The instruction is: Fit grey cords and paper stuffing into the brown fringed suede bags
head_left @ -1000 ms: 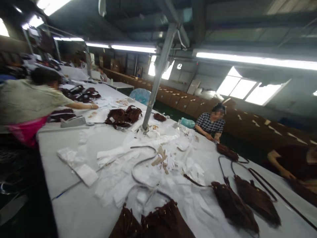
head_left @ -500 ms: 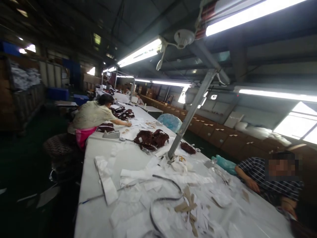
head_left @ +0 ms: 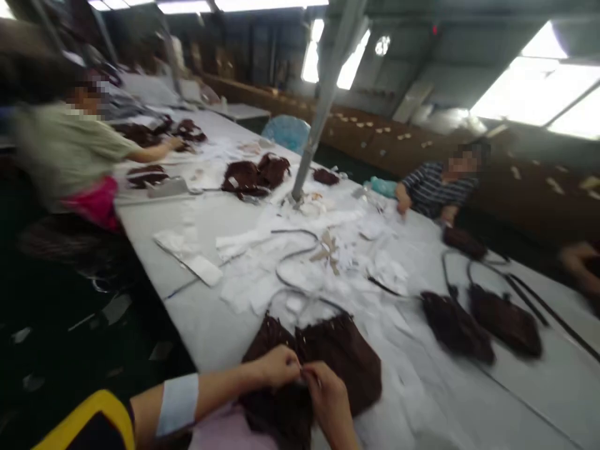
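Observation:
My left hand (head_left: pixel 280 367) and my right hand (head_left: pixel 328 394) meet at the near edge of the white table. Both have their fingers closed in a pinch, tip to tip, on something too small to make out. Beneath and around them lie dark brown bags (head_left: pixel 344 359) with gathered tops, one on the right and one partly hidden under my hands and left forearm. A thin dark strap (head_left: pixel 288 257) curves over the white scraps just beyond the bags.
White paper scraps (head_left: pixel 253 281) cover the middle of the table (head_left: pixel 206 337). A metal post (head_left: pixel 319 119) rises from it. More brown bags (head_left: pixel 504 319) lie at the right, others farther back. One person (head_left: pixel 79 150) works at the left, another (head_left: pixel 434 187) across the table.
The view has tilted down and turned to the right. My two hands and the brown bags under them have come into view, along with the bags at the right.

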`<state>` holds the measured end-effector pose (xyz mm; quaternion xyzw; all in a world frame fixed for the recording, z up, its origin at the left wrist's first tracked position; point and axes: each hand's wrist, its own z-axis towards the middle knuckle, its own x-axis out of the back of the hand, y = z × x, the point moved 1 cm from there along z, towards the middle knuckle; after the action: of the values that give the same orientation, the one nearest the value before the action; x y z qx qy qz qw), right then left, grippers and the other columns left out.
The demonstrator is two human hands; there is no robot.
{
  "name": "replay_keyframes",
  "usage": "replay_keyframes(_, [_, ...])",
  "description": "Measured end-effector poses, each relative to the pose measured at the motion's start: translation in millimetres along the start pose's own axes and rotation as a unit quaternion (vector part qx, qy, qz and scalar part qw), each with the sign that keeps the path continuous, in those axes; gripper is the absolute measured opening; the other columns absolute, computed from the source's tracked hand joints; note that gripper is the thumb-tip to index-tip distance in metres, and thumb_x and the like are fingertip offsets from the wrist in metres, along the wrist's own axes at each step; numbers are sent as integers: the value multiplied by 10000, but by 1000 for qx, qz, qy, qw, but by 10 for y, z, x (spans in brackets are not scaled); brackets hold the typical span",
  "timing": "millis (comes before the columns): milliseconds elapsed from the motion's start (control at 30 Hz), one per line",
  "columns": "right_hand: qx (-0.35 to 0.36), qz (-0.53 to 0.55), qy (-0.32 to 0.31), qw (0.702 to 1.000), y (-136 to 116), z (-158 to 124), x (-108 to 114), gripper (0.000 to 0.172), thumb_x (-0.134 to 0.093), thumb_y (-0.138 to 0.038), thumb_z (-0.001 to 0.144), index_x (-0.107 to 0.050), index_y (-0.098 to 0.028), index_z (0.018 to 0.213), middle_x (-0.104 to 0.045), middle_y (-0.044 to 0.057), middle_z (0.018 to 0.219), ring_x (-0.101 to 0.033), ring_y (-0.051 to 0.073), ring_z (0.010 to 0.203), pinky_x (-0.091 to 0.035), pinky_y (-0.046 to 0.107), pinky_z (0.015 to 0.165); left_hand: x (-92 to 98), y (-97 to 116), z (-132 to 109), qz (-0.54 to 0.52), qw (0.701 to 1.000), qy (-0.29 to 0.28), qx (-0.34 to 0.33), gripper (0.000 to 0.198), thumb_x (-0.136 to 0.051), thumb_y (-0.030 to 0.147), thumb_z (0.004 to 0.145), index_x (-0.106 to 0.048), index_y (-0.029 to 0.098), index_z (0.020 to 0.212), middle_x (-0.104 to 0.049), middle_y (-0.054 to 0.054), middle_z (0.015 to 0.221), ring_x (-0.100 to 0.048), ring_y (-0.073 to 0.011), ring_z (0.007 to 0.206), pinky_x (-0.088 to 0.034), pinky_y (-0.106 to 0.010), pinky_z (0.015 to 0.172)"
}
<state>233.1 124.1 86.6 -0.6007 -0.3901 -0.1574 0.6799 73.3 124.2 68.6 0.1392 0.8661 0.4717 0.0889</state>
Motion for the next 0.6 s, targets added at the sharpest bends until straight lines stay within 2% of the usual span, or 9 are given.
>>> replay_keyframes(67, [20, -20, 10, 1000, -12, -87, -43, 212, -477, -180, 890, -679, -237, 860, -693, 19, 871, -619, 164, 843, -443, 290, 780, -51, -91, 46, -28, 998, -30, 37, 216, -548, 379, 723, -543, 175, 653, -408, 73, 483, -303, -56, 345, -236, -206, 361])
replay_keyframes(133, [44, -57, 34, 997, -53, -109, -66, 224, -463, -143, 889, -672, -223, 903, -697, 32, 910, -610, 167, 858, -410, 296, 768, -41, -137, 102, -61, 994, -52, 67, 242, -524, 414, 728, -502, 183, 660, -410, 76, 504, -292, -47, 351, -217, -193, 355])
replay_keyframes(333, [96, -96, 89, 987, -93, -163, -96, 226, -445, -124, 899, -647, -204, 961, -685, 41, 944, -568, 170, 843, -353, 319, 776, 6, -98, 71, -160, 975, -71, 134, 260, -517, 434, 682, -449, 186, 640, -412, 67, 521, -269, -41, 366, -171, -183, 352])
replay_keyframes(467, [100, -85, 103, 986, -72, -220, -144, 265, -408, -116, 902, -635, -190, 1017, -673, 62, 1010, -555, 189, 912, -358, 338, 826, -22, -67, 58, -186, 968, -79, 149, 272, -566, 423, 668, -429, 192, 626, -381, 75, 504, -241, -36, 367, -134, -186, 350])
replay_keyframes(600, [95, -103, 89, 986, -96, -411, -207, 340, -423, -121, 885, -585, -210, 1171, -645, 74, 1144, -555, 198, 1024, -352, 367, 903, -66, -120, -22, -173, 970, -70, 153, 263, -592, 389, 676, -430, 186, 632, -356, 88, 491, -194, -16, 358, -87, -169, 345])
